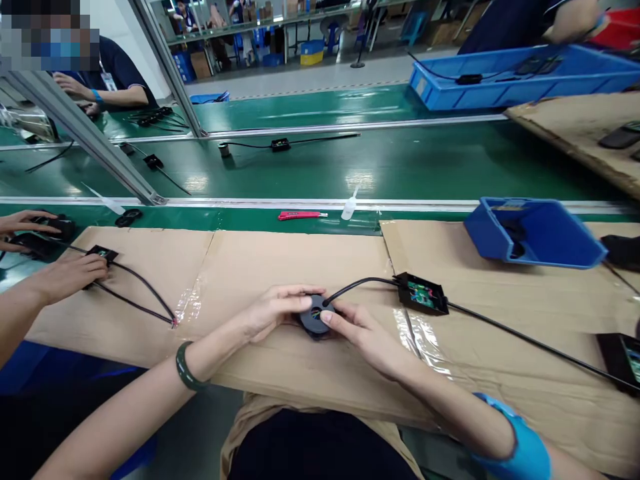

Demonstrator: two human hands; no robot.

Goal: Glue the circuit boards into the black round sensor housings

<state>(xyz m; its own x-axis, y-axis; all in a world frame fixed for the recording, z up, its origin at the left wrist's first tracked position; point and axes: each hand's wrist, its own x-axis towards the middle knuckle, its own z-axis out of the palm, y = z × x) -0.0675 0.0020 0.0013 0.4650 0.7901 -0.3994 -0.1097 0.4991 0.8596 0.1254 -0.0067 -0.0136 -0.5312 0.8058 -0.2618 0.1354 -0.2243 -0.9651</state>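
Black disc (311,324), between both grips (267,313) (367,335), underside unclear

1. Light is bright, even and whitish, seemingly from overhead.
2. Pale glare patches lie on the green surface (300,172); clear tape (431,343) on the cardboard (280,263) shines.
3. Shadows are soft, faint beneath the blue bin (557,233).
4. Far workstations (260,27) look soft; shapes stretch toward the edges; mosaic blocks cover the upper-left corner.
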